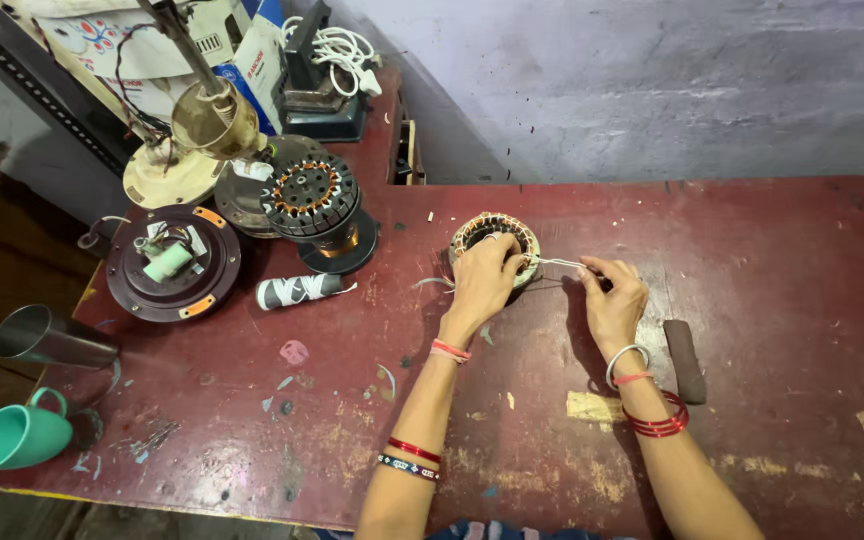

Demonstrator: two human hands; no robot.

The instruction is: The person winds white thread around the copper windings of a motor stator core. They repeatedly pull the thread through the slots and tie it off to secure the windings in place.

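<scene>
Tension matters most: the left hand (482, 275), fingers curled, pins the stator ring (495, 248) flat on the red desk (752, 300), so the right hand (614, 300), pinching the pale thread (559, 263), should draw steadily.

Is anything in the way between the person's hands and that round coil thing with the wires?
No. The left hand already rests on the round copper-wound stator ring, and the right hand pinches a thin white thread from it.

worn red table (752, 300), stator (495, 235), dark block (685, 360), thread spool (297, 290)
</scene>
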